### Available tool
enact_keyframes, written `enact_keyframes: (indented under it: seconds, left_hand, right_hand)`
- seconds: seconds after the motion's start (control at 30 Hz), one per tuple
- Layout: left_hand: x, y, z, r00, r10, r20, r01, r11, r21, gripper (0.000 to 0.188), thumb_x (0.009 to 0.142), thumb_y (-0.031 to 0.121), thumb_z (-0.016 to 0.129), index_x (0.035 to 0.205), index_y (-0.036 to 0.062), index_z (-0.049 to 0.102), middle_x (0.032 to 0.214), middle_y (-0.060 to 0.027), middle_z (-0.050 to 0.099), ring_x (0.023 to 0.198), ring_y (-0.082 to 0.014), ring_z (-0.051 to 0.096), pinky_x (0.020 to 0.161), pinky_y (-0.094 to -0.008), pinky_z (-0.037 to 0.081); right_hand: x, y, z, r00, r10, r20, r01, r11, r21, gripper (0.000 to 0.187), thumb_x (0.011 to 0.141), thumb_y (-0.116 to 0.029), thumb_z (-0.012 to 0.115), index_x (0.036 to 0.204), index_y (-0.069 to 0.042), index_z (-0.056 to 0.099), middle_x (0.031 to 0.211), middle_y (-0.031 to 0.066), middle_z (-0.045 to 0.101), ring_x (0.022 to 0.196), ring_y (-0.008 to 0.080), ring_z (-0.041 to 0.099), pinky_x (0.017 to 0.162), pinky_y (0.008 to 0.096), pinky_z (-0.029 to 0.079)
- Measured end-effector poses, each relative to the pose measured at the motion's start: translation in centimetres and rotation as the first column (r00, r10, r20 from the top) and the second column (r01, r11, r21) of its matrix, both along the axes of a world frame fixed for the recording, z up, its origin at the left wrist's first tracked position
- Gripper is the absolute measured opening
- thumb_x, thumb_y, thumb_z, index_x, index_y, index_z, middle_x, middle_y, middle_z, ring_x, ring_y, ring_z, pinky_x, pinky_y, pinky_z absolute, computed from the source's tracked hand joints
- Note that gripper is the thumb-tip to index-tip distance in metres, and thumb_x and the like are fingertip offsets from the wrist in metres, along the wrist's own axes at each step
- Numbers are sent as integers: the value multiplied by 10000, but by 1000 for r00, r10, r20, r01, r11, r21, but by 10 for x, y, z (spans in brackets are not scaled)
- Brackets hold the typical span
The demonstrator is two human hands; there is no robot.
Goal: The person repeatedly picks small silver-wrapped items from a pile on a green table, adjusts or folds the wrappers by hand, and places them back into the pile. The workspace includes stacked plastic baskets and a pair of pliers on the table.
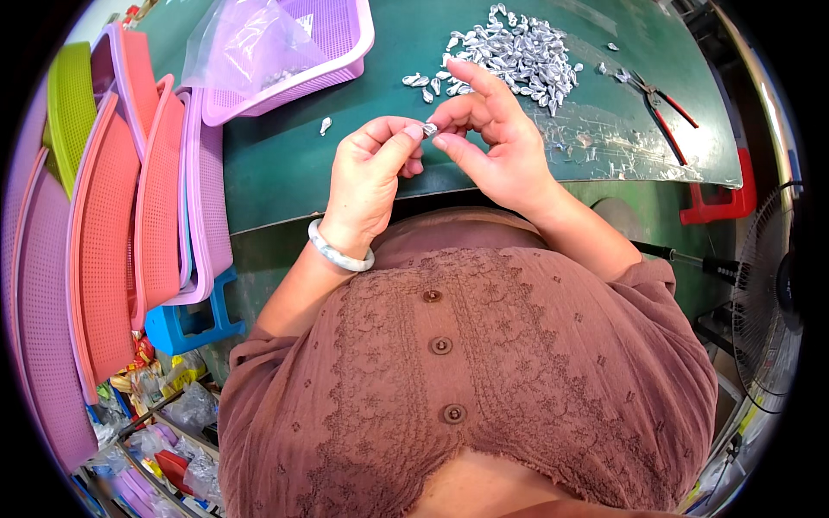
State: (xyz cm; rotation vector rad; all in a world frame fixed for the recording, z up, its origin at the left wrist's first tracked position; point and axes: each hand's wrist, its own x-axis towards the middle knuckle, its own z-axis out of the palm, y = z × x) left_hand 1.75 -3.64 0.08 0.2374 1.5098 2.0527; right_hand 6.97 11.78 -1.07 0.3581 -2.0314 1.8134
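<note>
Pinching one silver piece (429, 129) between both hands, left (370, 177) and right (492, 138), at the worktop's (285, 164) near edge.

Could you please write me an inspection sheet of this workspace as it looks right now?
Surface: green table, with shiny film at its right end.
Job's things: small silver piece pinched between both hands; pile of silver pieces behind.
Clutter: purple basket with a clear bag; red-handled pliers; one stray piece.
Hands: left hand and right hand, both gripping the piece.
Cables: nothing seen.
Surroundings: stacked baskets at left, blue stool, fan at right.
</note>
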Motion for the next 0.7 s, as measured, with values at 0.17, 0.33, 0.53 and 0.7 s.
enact_keyframes:
  seconds: [0.17, 0.33, 0.53, 0.7]
  left_hand:
    - [1, 3, -3, 999, -15, 42, 13, 999, 44, 93, 842, 87, 554, 870, 10, 598, 704, -17, 556, 600, -82, 493, 565, -191, 415]
    - [1, 3, -5, 998, -14, 61, 10, 997, 70, 98, 844, 77, 550, 892, 4, 597, 726, -26, 571, 609, -90, 501, 583, -198, 427]
    - [5, 7, -8, 998, 61, -27, -60, 996, 65, 130, 848, 99, 556, 921, -1, 597, 749, -21, 592, 618, -70, 513, 586, -193, 429]
    - [3, 5, -14, 997, 7, 72, -16, 992, 124, 143, 861, 94, 527, 938, -9, 589, 798, -38, 606, 643, -82, 532, 611, -201, 446]
  right_hand:
    - [0, -1, 0, 998, -39, -48, 44, 995, 90, 641, 753, 79, 579, 1311, -39, 286, 868, 61, 575, 788, 114, 567, 701, 235, 447]
    - [1, -1, 1, 995, -54, -83, 64, 990, 127, 636, 750, 75, 588, 1304, -34, 295, 880, 68, 576, 770, 119, 571, 708, 237, 457]
    - [0, -7, -1, 985, -113, -132, 120, 991, 51, 603, 719, 55, 622, 1258, -53, 375, 817, 67, 584, 679, 133, 569, 640, 246, 475]
    - [1, -8, -2, 984, -120, -130, 127, 991, 42, 588, 722, 63, 615, 1250, -48, 382, 830, 70, 586, 685, 134, 570, 661, 253, 484]
